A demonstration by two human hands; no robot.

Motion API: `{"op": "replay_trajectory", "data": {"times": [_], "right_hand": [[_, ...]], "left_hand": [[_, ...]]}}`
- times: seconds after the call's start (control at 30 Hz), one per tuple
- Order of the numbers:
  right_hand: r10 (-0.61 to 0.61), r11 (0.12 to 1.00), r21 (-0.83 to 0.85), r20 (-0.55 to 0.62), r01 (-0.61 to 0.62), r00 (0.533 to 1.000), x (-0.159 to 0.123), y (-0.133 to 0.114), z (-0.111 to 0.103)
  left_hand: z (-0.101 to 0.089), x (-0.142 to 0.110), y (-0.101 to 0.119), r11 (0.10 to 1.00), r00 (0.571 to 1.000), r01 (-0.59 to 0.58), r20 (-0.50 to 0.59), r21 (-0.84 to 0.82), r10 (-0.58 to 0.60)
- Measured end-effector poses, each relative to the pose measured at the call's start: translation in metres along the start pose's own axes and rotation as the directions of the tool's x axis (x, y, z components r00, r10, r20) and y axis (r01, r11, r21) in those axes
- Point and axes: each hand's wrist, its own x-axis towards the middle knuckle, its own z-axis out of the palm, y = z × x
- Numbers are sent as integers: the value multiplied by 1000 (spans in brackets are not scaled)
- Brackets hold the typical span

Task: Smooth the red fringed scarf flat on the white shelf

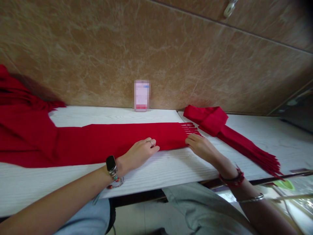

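A long red scarf [102, 140] lies flat across the white tabletop, its fringed end pointing right. My left hand [140, 150] rests on its near edge, fingers curled against the cloth. At the fringed end, my right hand [201, 147] pinches the near corner of the same scarf. The fingertips of both hands are partly hidden. To the right lies a second red scarf [226, 127], folded over at its far end, with its fringe spread toward the table's front edge.
A heap of red cloth [19, 94] sits at the far left against the brown marbled wall [110, 49]. A phone-like card with a blurred face [141, 95] leans on that wall. The white table [166, 166] ends just before my legs. A green item [286, 185] is at the lower right.
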Motion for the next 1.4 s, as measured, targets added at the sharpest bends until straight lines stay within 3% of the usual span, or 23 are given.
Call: {"op": "replay_trajectory", "data": {"times": [0.1, 0.23, 0.47, 0.67, 0.83, 0.93, 1.1, 1.23, 1.4], "right_hand": [[-1, 1000, -16, -12, 1, 1000, -6, -3, 9], [52, 998, -33, 29, -51, 998, -7, -9, 5], [10, 974, 226, 52, -21, 999, -15, -15, -9], [91, 935, 332, 118, -126, 989, -23, -8, 0], [196, 953, 193, 201, -235, 960, -21, -5, -10], [149, 977, 126, 173, -172, 974, -2, -16, -20], [-122, 967, 238, 135, 87, 983, 34, -48, -14], [-98, 964, 261, 143, 58, 985, 25, -47, 4], [-31, 991, 135, 145, 11, 989, 8, -30, 11]], "left_hand": [[1, 0, 0, 999, 1000, -16, 10, -50, 17], [0, 0, -2, 996, 997, -63, 29, -57, 65], [-4, -2, -3, 988, 987, -152, 49, -38, 154], [-1, -7, -2, 952, 994, -83, 45, -294, 100], [-1, -9, 1, 952, 979, 9, 195, -304, 53], [0, -9, 2, 956, 970, 35, 240, -293, 38], [4, -10, 3, 961, 974, 76, 227, -267, -14], [3, -11, 3, 964, 972, 83, 236, -251, -23], [-1, -11, 3, 960, 970, 67, 243, -270, 1]]}}
